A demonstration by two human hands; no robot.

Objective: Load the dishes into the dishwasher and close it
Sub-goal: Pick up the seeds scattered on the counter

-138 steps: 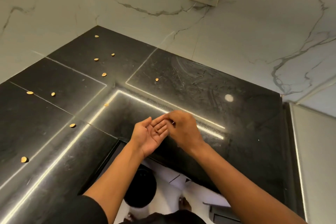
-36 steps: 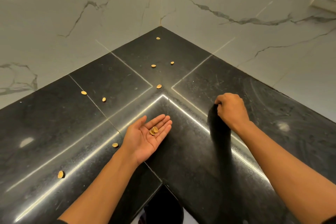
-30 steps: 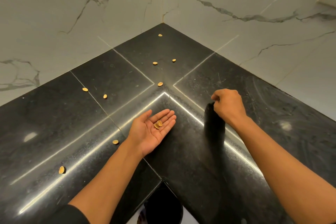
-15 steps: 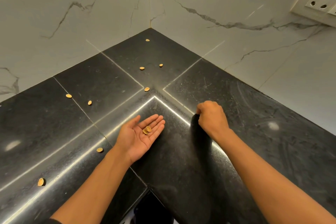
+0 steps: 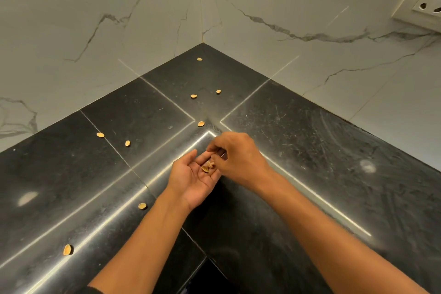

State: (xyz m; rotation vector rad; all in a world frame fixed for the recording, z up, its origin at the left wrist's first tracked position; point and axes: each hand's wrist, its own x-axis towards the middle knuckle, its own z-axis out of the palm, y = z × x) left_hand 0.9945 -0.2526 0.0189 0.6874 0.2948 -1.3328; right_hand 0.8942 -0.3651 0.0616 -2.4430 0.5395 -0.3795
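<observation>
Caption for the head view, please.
Right hand drops a shell onto the upturned left hand; more shells lie scattered on the black counter.

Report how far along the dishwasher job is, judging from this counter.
Done: nothing of the loading shows; no dishes or dishwasher in view. In hand: clearing shells. The left hand, palm up, cups a few shells while the right hand drops or pinches one over it. Left: eight shells still lie on the black countertop, such as one near the front edge, then all the loading and closing.
</observation>
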